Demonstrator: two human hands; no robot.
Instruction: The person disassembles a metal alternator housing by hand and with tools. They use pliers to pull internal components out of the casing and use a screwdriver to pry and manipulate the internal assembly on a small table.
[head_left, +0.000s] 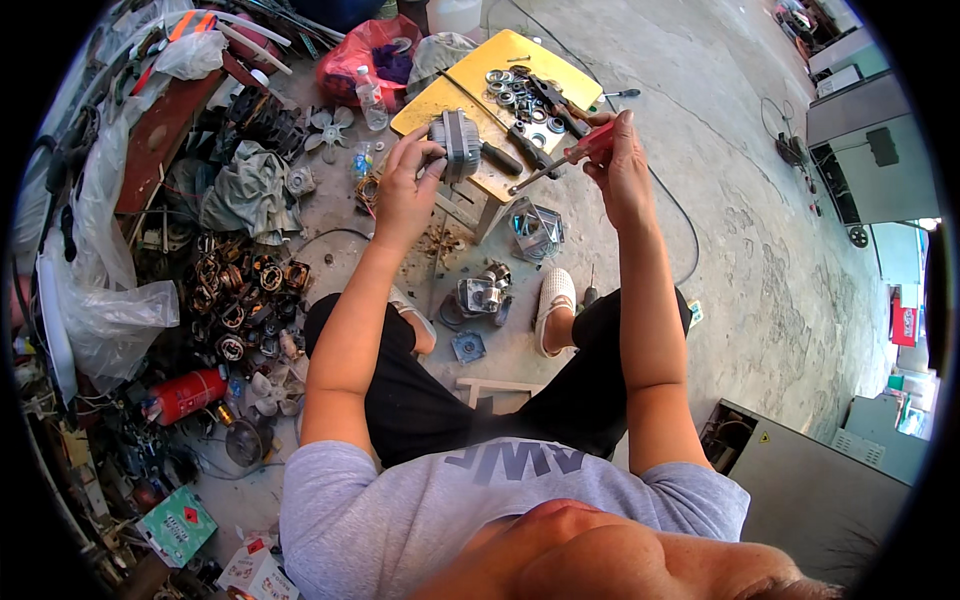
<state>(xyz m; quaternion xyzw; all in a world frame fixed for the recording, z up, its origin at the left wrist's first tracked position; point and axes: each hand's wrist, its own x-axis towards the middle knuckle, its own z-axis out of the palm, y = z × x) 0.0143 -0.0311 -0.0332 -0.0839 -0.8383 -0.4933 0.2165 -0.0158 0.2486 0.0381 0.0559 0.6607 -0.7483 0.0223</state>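
Note:
My left hand [408,185] grips a small grey electric motor [456,145] with a ribbed casing, at the near left edge of a low yellow table [510,55]. In my right hand [624,170] is a screwdriver [598,147] by its red handle. Its shaft slants down to the left, and the tip is apart from the motor, over the table's near edge. A black-handled tool [500,158] lies beside the motor. Behind it rest a long screwdriver [525,146], several ring-shaped bearings [512,98] and dark pliers [556,104].
On the floor between my feet are metal parts [483,293] and a clear container [537,230]. A clear bottle [371,100] and a red bag [365,55] stand left of the table. Motor parts [240,290] and a red cylinder [187,395] lie further left. A cable [688,225] curves at right.

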